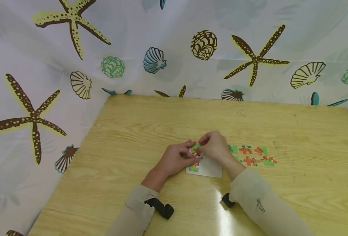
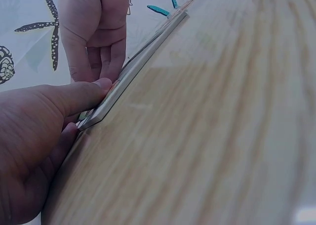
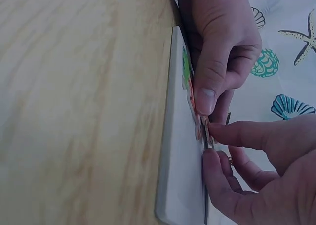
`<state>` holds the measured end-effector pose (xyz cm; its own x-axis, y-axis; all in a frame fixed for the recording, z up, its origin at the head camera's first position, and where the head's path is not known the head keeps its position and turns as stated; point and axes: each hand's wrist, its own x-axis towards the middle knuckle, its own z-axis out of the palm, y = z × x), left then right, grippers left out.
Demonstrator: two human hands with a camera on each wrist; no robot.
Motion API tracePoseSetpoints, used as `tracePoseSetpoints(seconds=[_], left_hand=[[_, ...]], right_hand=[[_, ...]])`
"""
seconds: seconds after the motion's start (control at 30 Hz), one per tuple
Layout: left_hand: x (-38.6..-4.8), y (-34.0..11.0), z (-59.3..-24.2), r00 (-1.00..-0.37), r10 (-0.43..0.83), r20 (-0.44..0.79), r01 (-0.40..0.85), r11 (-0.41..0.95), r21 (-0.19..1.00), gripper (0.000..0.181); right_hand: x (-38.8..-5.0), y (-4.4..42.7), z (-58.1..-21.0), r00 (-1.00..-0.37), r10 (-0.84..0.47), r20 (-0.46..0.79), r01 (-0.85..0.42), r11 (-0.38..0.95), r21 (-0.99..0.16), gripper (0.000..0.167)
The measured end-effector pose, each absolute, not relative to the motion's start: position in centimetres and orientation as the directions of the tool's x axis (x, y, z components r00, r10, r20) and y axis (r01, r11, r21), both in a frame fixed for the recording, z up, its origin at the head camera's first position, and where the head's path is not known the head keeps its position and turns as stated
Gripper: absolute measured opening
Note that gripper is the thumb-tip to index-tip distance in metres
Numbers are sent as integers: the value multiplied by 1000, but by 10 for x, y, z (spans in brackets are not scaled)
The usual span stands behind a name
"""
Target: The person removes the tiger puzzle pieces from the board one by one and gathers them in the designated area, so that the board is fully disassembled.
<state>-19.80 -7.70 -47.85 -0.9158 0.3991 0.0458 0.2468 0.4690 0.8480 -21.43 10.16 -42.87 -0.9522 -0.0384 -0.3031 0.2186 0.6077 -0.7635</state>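
Puzzle pieces (image 1: 194, 168) look mid-joining on the white board (image 1: 210, 168), left hand (image 1: 174, 158) and right hand (image 1: 216, 146) both pinching them; next calls for pressing flush, I'd say.

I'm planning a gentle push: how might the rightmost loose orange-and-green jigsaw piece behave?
The jigsaw piece would probably slide rather than roll, since it lies flat on the shiny wooden table. It looks light, being small. Its narrow knobs might bend if forced.
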Motion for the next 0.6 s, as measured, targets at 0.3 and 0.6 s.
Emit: tracePoseSetpoints(seconds=[0.3,0.6], left_hand=[[-199,-78,-478,-920,392,17,216,469,857,14],[-198,-79,-476,-922,386,22,218,473,854,15]], right_hand=[[-214,108,-433,-930,-110,-350,270,439,-857,33],[-217,116,-438,-883,-175,-435,393,233,-890,30]])
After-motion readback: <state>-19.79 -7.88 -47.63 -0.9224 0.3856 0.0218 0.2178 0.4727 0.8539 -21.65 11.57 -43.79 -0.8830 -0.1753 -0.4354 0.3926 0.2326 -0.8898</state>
